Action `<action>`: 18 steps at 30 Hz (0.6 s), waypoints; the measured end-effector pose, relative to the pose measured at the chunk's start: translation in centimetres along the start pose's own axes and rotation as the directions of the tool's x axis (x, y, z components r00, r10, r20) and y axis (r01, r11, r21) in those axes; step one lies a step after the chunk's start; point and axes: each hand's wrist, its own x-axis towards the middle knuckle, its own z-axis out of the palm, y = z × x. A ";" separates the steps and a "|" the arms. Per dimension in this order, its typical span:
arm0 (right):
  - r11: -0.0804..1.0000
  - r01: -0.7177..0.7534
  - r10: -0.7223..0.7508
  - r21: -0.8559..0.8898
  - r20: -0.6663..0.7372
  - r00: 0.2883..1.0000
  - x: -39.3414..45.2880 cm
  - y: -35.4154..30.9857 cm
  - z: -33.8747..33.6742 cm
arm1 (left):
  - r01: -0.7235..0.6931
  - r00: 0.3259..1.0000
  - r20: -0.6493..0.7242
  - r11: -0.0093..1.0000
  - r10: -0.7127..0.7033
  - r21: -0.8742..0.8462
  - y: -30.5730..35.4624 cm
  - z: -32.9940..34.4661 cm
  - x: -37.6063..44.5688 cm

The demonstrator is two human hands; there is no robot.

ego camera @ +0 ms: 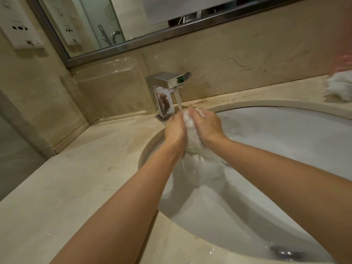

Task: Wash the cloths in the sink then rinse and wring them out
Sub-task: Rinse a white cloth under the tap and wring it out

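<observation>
Both sets of fingers curl round a bunched white cloth (191, 130), left hand (174, 128) and right hand (206, 124) squeezing it between them under the tap (167, 92) stream, above the sink (285, 134). Water drips from it. Another cloth (340, 87) lies on the counter (76, 178) far right

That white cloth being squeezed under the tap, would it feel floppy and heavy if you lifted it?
Probably floppy: the white cloth bunches into a lump between the left hand and right hand. Likely heavy for its size, since water from the faucet runs onto it and streams out below. Perhaps slippery too, being soaked.
</observation>
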 end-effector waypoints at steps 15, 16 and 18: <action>0.957 -0.287 0.265 0.030 0.307 0.914 0.1 0.3 0.1 | -0.289 0.910 -0.324 0.956 0.259 -0.048 0.6 -1.4 -0.6; 0.954 -0.287 0.249 0.090 0.301 0.921 0.2 0.4 0.2 | -0.289 0.909 -0.327 0.956 0.257 -0.052 0.7 -1.5 -0.5; 0.949 -0.272 0.231 0.156 0.242 0.943 0.5 0.6 0.5 | -0.304 0.900 -0.342 0.951 0.270 -0.050 0.8 -1.5 -0.6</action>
